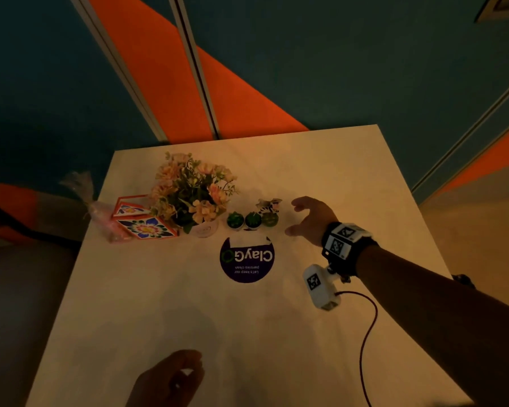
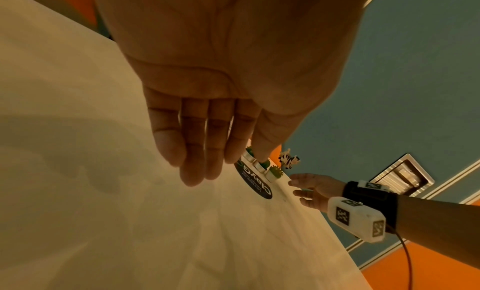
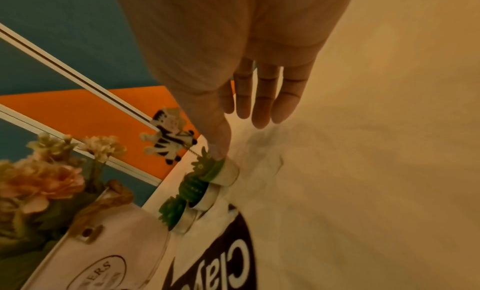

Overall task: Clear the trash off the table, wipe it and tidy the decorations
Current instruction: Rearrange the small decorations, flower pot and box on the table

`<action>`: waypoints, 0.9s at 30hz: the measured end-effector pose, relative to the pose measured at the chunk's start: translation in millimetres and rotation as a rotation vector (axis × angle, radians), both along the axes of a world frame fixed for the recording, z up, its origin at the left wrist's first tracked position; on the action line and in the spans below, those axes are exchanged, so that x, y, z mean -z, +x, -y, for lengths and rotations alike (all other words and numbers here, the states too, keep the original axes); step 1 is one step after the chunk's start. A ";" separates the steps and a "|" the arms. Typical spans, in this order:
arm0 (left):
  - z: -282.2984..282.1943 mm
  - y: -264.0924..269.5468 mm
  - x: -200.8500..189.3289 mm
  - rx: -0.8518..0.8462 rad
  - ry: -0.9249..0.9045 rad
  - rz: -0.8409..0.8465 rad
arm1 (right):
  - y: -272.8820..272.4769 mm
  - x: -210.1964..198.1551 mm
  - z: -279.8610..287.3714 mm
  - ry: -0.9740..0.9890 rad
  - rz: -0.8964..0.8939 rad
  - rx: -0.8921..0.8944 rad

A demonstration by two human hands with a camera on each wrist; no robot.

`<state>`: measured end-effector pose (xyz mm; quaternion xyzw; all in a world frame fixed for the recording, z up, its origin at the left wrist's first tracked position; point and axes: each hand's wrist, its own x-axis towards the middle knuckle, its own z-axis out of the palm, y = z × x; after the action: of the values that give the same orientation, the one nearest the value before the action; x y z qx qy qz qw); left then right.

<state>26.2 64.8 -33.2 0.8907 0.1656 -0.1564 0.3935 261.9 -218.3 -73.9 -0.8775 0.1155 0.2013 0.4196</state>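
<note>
At the near edge of the table (image 1: 165,304), left hand (image 1: 171,377) hovers low, fingers relaxed and close together, holding nothing; the wrist view shows them straight over bare tabletop. Broad open surface between it and the decorations. Mid-table, a round dark ClayGo sticker (image 1: 246,259) lies flat. Right of it, right hand (image 1: 312,220) reaches in, thumb and fingers spread wide, gripping nothing. Whether the thumb tip touches the nearest pot can't be told: the wrist view puts it right at the rim, the head view shows a gap. Wrist-mounted camera unit (image 1: 322,287) and its red cable (image 1: 365,342) hang over the open right side of the table.

Just beyond the sticker, three small green succulent pots (image 1: 252,220) stand in a tight row, touching or nearly so. A zebra figure (image 1: 269,206) stands behind the rightmost pot. Left of the row, a flower bouquet in a white pot (image 1: 191,195), upright. Left again, floral tiles (image 1: 143,221) with red borders, one propped, one flat. A clear wrapped packet (image 1: 100,212) lies at the left table edge, partly overhanging.

Far right half of the table is open. Beyond the far edge, teal and orange wall panels (image 1: 159,69).
</note>
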 end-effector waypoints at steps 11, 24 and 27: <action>-0.7 23.3 8.9 0.125 0.107 0.013 | 16.3 14.7 -41.8 -0.034 0.000 -0.033; 104.2 229.6 17.5 0.450 0.400 0.138 | -33.1 10.2 44.5 0.023 0.053 0.069; 110.8 248.6 27.1 0.527 0.479 0.021 | -48.1 5.2 67.1 0.016 0.054 0.076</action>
<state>274.8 -46.1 -60.2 0.9713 -0.0417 -0.2002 0.1215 213.8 -285.3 -79.0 -0.8742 0.1360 0.1624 0.4370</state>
